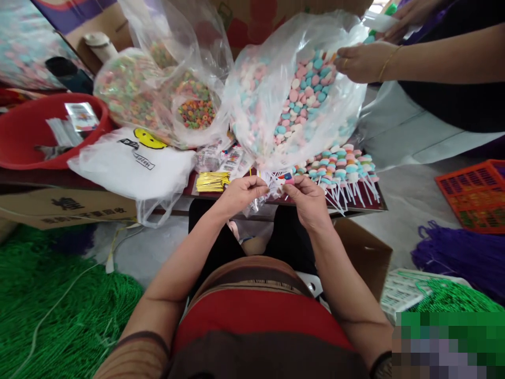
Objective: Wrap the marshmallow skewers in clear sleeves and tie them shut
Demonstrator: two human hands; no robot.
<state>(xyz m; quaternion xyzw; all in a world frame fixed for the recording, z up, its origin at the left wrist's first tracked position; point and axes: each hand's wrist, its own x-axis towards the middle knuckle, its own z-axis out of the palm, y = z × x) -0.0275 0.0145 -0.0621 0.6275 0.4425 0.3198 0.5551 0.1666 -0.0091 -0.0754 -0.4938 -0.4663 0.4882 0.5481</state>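
My right hand [311,200] pinches a small printed piece [286,181] in white, red, blue and pink, perhaps a label or packet. Across from it, my left hand [245,193] has thumb and forefinger pressed together; what lies between them is too small to make out. A crumpled clear plastic bag [255,205] hangs below the fingers at the table's edge. White sticks [272,181] lie just behind both hands. To the right are rows of pastel candy skewers [343,166] on white sticks. A bundle of gold twist ties [213,182] rests left of my left hand.
Behind stand a large bag of pastel candies [303,95] and a bag of ring-shaped candies [197,110]. A red basin [23,131] and a white smiley bag [158,163] are left. Another person's hand [361,62] reaches in at upper right. Green netting [71,305] covers the floor.
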